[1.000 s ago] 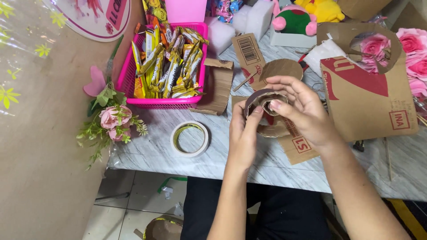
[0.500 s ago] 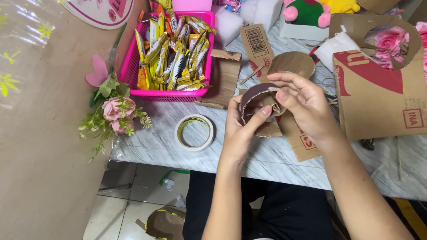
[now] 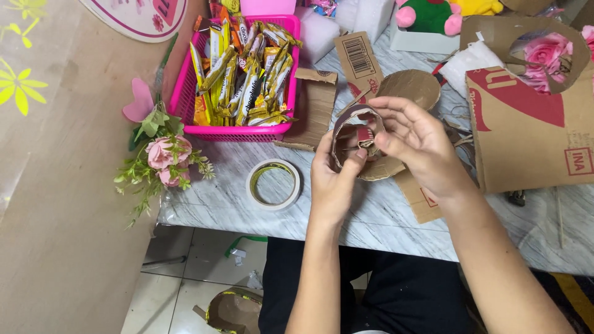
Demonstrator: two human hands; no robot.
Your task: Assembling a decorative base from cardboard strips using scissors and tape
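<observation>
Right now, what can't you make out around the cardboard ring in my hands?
Head view:
- Cardboard ring: near side hidden by the left hand; its far end by the right hand.
- Pink basket: far end cut off by the top edge.
- Plush toy: cut off by the top edge.
- Roses: partly behind a cardboard cutout.

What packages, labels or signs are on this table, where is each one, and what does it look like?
Snack packets: in the pink basket, far left; long, yellow and brown.
Barcode label: on a cardboard flap, top centre; white, black stripes.
Cardboard box: right; brown with a red shape.
Round sign: top left; white and pink.
</observation>
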